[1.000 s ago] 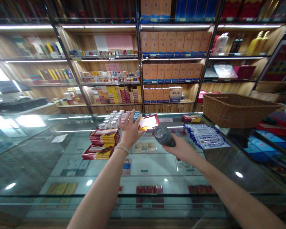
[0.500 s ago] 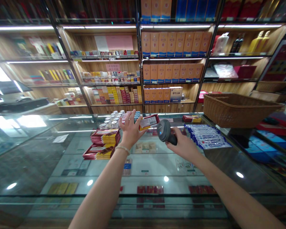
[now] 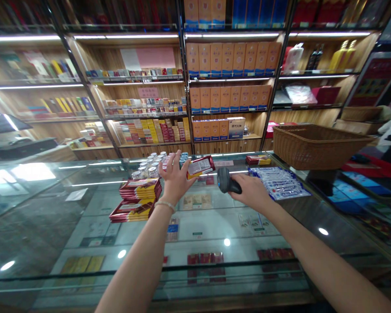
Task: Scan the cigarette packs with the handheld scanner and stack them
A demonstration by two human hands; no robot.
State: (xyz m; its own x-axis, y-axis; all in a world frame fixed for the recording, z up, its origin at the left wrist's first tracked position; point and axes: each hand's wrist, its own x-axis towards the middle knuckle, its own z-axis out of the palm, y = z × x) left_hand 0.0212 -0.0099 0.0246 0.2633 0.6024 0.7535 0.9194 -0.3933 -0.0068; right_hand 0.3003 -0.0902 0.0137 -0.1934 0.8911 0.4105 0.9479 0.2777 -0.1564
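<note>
My left hand, with a beaded bracelet at the wrist, grips a red and yellow chocolate bar between thumb and fingers. The bar's pale label with a barcode faces me. My right hand is closed around the handle of a dark grey barcode scanner, whose head is turned toward the bar, a short way apart from it. Left of my left hand, stacks of matching chocolate bars lie on the glass counter. Behind that hand stand clear jars with white lids.
Blue and white packets lie right of the scanner, with a small pile of red and yellow bars behind them. A wicker basket stands at the right. Shelves with orange boxes line the wall beyond the glass counter.
The scanner's head has swung from angled to more level, nearer the counter. My left hand still holds the chocolate bar. The whole view has shifted slightly.
</note>
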